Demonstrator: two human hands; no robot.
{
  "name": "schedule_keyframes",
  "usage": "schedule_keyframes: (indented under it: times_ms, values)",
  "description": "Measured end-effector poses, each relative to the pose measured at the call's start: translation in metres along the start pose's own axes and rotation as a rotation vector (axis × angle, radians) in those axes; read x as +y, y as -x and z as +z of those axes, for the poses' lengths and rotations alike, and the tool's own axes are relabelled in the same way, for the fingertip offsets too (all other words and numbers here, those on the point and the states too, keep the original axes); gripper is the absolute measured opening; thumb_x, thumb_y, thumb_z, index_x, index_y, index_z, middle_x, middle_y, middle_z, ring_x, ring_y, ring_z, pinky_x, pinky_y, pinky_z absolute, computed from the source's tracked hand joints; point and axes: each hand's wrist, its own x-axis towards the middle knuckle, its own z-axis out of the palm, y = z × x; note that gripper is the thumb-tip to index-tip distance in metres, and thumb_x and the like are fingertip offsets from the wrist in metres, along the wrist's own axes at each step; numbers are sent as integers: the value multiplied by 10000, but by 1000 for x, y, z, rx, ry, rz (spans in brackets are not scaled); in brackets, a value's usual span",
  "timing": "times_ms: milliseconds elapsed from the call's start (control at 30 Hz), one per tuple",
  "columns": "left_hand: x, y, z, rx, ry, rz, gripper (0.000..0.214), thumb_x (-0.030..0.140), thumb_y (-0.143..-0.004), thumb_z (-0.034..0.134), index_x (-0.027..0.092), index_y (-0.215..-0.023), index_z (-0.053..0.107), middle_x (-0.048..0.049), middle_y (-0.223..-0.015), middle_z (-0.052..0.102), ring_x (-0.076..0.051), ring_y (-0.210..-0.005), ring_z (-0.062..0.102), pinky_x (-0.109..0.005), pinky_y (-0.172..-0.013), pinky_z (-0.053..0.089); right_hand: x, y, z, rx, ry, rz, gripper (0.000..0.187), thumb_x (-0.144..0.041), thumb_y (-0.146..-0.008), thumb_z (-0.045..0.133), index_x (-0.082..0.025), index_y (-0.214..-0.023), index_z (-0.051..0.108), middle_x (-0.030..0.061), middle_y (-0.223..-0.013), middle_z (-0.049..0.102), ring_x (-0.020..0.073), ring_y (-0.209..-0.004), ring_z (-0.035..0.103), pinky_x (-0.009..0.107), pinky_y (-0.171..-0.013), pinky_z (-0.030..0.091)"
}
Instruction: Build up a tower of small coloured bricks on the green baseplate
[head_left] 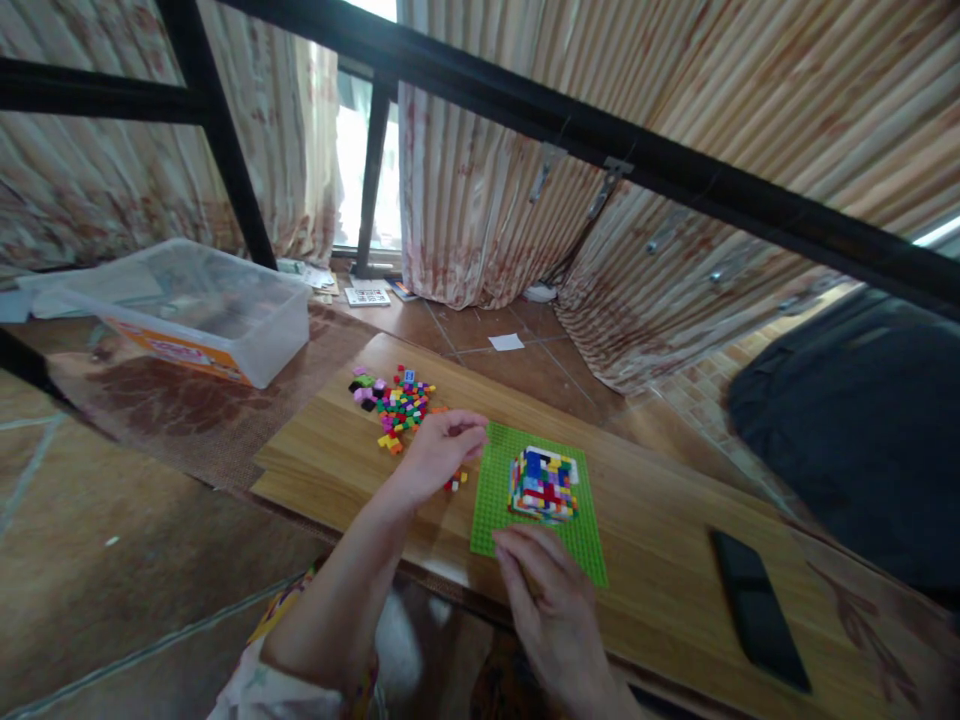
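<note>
A block-shaped build of many-coloured toy bricks [544, 486] stands on a green studded baseplate [498, 470]. My left hand [442, 452] hovers by the baseplate's left edge, thumb and fingers brought together; whatever may be between them is hidden. Over the front edge of the plate is my right hand [551, 585], its thumb and forefinger pinched just short of the build. Nothing I can name shows in that pinch. A pile of loose bricks [405, 405] lies left of the plate. A few more small bricks [455, 482] are just below my left hand.
The wooden board [645, 560] bears a black phone [757, 608] at the right. A clear plastic bin [277, 340] with an orange label sits at the far left. Black metal bars [517, 95] cross above, before the curtains. A dark bulky thing [847, 430] stands at right.
</note>
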Motion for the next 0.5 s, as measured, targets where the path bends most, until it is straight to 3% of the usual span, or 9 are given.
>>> schedule_keyframes:
  times_ms: [200,500]
  values:
    - [20,1,-23,315,107,107,169,225,-666,703,121,-798,689,10,-644,658,-72,-539,564,-209,-576,458,-6,-5,41,-90,-10,76,216,-162,-903,508,-212,-1019,683,68,-979,695,181,-902,662,292,-798,540]
    - [25,5,-22,301,102,66,88,161,-685,670,117,-760,679,22,-544,620,-68,-487,528,-198,-530,429,18,-43,73,-123,133,76,239,-127,-888,485,-159,-984,702,83,-884,668,198,-826,624,325,-769,501]
